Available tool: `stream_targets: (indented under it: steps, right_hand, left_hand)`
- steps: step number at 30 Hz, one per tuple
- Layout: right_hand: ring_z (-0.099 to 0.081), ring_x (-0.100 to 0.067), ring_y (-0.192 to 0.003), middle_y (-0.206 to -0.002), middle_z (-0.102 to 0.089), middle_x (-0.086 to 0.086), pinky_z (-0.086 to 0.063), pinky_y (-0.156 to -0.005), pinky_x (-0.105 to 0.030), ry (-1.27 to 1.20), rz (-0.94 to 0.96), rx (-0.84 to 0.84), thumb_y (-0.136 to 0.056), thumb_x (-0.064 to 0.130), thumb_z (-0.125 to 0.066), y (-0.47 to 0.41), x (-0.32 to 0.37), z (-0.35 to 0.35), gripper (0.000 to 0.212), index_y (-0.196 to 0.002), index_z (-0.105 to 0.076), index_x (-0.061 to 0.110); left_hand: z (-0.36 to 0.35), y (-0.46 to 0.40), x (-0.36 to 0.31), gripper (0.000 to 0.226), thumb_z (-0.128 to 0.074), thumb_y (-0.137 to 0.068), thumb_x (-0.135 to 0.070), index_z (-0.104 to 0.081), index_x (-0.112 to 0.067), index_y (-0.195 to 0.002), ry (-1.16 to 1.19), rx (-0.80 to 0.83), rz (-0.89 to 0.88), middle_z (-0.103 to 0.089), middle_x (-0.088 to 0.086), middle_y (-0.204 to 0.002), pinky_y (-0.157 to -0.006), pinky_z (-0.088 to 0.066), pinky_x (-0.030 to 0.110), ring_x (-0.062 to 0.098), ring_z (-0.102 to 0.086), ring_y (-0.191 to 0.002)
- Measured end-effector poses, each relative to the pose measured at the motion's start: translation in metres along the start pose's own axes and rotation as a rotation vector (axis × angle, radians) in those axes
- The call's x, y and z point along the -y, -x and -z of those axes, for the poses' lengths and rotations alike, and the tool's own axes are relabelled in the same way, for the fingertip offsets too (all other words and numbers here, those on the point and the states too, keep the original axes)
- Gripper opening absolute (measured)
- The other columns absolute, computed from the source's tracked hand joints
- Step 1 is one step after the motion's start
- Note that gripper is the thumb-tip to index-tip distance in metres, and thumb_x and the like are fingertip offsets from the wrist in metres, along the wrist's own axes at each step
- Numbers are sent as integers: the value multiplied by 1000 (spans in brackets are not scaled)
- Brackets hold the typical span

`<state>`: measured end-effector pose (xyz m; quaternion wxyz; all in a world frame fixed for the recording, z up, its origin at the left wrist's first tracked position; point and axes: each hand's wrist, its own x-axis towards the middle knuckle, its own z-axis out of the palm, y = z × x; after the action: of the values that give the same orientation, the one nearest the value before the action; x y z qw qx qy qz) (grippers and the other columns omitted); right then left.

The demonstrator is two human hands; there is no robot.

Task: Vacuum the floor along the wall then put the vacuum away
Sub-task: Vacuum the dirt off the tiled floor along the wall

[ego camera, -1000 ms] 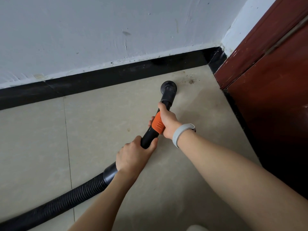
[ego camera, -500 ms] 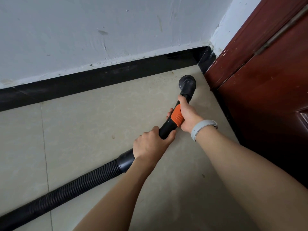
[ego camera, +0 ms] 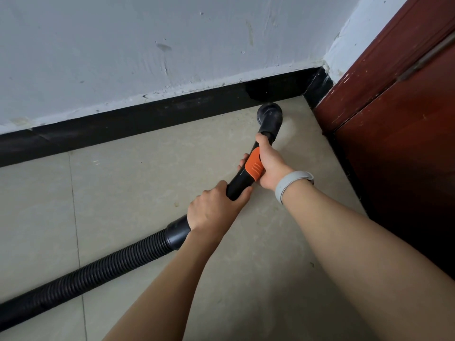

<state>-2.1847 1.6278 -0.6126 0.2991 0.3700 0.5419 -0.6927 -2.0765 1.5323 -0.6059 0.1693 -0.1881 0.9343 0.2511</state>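
A black vacuum wand with an orange slider [ego camera: 254,166] ends in a round black nozzle [ego camera: 269,113] that sits on the beige tile floor [ego camera: 128,193], right against the black baseboard [ego camera: 147,114] near the corner. My right hand [ego camera: 269,163] grips the wand at the orange part. My left hand [ego camera: 214,210] grips the wand lower down, just above the cuff of the black ribbed hose [ego camera: 98,269]. The hose trails off to the lower left. The vacuum's body is out of view.
A white wall [ego camera: 172,40] rises above the baseboard. A dark red door and its frame [ego camera: 394,107] close off the right side, meeting the wall at the corner. A grey band [ego camera: 290,183] is on my right wrist.
The nozzle has moved away from me and to the right, from open floor into the corner by the baseboard. Both hands keep their grip on the wand.
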Motion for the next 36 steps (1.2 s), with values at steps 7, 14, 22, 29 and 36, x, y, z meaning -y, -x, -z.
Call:
stream_targets:
  steps: [7,14,22,29,36]
  right_hand:
    - [-55,-23,-51,-62,-54,-8,-53,-65,-37,75,-3,48,-92,42,-53,13,-25,-32,32,-92,-44,11]
    - [-54,-24,-51,-61,-53,-9,-52,-65,-37,116,-7,98,-92,41,-52,20,-45,-75,33,-91,-43,9]
    - [-54,-25,-51,-64,-54,-10,-53,-63,-37,192,-67,224,-93,40,-52,39,-99,-133,29,-90,-44,12]
    - [-54,-25,-53,-64,-54,-10,-52,-68,-39,226,-66,245,-93,40,-52,40,-105,-140,30,-86,-43,12]
    - [-53,-24,-55,-66,-53,-10,-51,-63,-35,258,-111,286,-92,39,-53,48,-112,-125,30,-83,-43,11]
  left_hand:
    - [8,14,37,49,-43,-82,-68,-45,-20,-78,19,-39,71,-47,-3,-61,-64,-40,30,27,-53,-69]
    - [25,21,73,50,-43,-81,-69,-45,-19,-76,40,-84,140,-50,-3,-62,-65,-38,30,27,-54,-69]
    - [38,52,141,49,-49,-79,-64,-42,-17,-69,51,-238,276,-53,1,-58,-60,-41,32,31,-55,-64]
    - [37,56,147,49,-51,-78,-63,-43,-15,-69,74,-253,305,-54,3,-58,-63,-45,34,34,-57,-66]
    - [28,78,141,45,-45,-80,-65,-46,-19,-77,76,-172,327,-55,0,-63,-63,-44,34,31,-58,-71]
